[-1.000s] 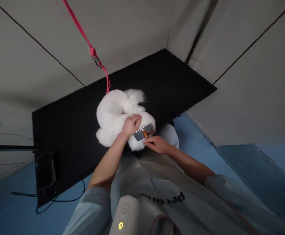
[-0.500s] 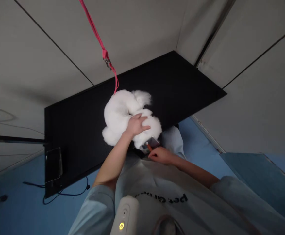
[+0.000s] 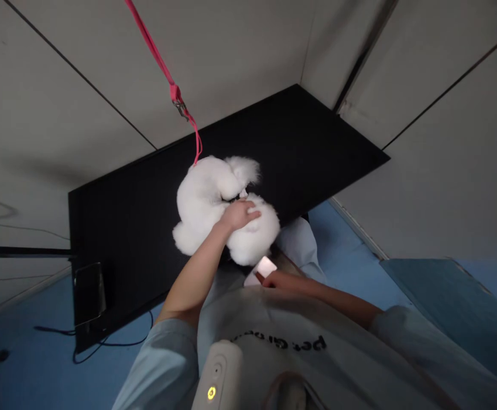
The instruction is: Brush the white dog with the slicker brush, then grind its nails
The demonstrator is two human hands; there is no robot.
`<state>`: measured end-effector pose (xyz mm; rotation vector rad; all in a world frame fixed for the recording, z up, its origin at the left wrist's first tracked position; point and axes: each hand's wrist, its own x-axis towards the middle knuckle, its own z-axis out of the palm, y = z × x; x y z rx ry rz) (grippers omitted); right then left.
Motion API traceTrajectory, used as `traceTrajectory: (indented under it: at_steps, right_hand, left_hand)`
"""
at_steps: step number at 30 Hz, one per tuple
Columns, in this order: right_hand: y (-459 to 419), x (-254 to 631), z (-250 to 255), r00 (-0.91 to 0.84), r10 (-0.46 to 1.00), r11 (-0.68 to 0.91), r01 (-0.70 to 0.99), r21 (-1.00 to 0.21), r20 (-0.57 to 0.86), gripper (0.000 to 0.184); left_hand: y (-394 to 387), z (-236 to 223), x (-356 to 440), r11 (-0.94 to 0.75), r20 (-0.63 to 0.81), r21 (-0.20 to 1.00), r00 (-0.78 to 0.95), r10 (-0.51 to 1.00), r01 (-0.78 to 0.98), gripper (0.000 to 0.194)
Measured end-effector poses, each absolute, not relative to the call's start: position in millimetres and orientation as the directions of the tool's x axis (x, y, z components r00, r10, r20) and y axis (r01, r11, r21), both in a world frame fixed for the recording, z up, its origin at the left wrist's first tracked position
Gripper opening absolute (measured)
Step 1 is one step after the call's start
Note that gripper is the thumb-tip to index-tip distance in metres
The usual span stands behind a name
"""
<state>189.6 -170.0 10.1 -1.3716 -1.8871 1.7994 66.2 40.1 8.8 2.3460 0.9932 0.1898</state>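
A fluffy white dog (image 3: pixel 201 196) is curled on the black table (image 3: pixel 317 142), with a pink leash (image 3: pixel 152 42) running up from it. My left hand (image 3: pixel 237 215) grips the dog's rounded, furry end nearest me, thumb and fingers pressed into the coat. In my right hand (image 3: pixel 276 279), close to my apron, is a slicker brush (image 3: pixel 265 266) with a flat rectangular head and a brownish handle. The brush head catches light and sits just below the dog's fur, apart from it. Part of the handle is hidden by my fingers.
A dark tray-like frame (image 3: pixel 89 290) is fixed at the table's left end, with black cables (image 3: pixel 115 343) hanging below. Pale wall panels (image 3: pixel 240 51) stand behind the table. A light-coloured device (image 3: pixel 218 376) hangs in front of my apron (image 3: pixel 282 319).
My right hand has drawn the slicker brush down off the dog's fur toward my apron, and its head has tilted to catch light. The left hand keeps its hold on the dog.
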Motion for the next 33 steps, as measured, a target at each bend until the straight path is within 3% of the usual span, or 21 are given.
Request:
traceTrajectory:
  at_steps: [2, 6, 12, 18, 24, 29, 33]
  right_hand:
    - [-168.5, 188.5, 14.6, -0.542, 0.728, -0.165, 0.457, -0.874, -0.421, 0.023]
    - [-150.6, 184.1, 9.9, -0.305, 0.879, -0.187, 0.489, -0.852, -0.368, 0.033]
    - [-170.9, 183.0, -3.7, -0.526, 0.738, -0.164, 0.47, -0.867, -0.424, 0.024]
    - [-155.5, 183.3, 12.8, -0.27, 0.899, -0.161, 0.527, -0.834, -0.344, 0.03]
    - [-162.1, 180.7, 31.1, -0.593, 0.675, -0.101, 0.515, -0.851, -0.439, 0.02]
    - [-147.6, 184.1, 28.4, -0.312, 0.88, -0.125, 0.573, -0.81, -0.357, 0.029]
    - [-160.8, 181.5, 28.8, -0.48, 0.756, -0.121, 0.566, -0.815, -0.446, 0.02]
  left_hand:
    - [40.5, 9.7, 68.2, -0.531, -0.12, 0.596, 0.721, 0.683, 0.602, 0.038]
    - [39.4, 11.1, 69.7, -0.495, -0.158, 0.626, 0.719, 0.676, 0.602, 0.038]
    - [34.2, 14.1, 67.6, -0.528, -0.113, 0.607, 0.722, 0.682, 0.594, 0.034]
    - [32.7, 21.2, 67.5, -0.445, -0.128, 0.723, 0.736, 0.665, 0.528, 0.05]
    - [31.4, 20.5, 62.6, -0.447, -0.125, 0.72, 0.732, 0.67, 0.531, 0.04]
    - [35.0, 16.1, 62.2, -0.444, -0.132, 0.716, 0.729, 0.671, 0.538, 0.045]
    - [36.2, 17.5, 61.0, -0.491, -0.128, 0.668, 0.737, 0.664, 0.559, 0.039]
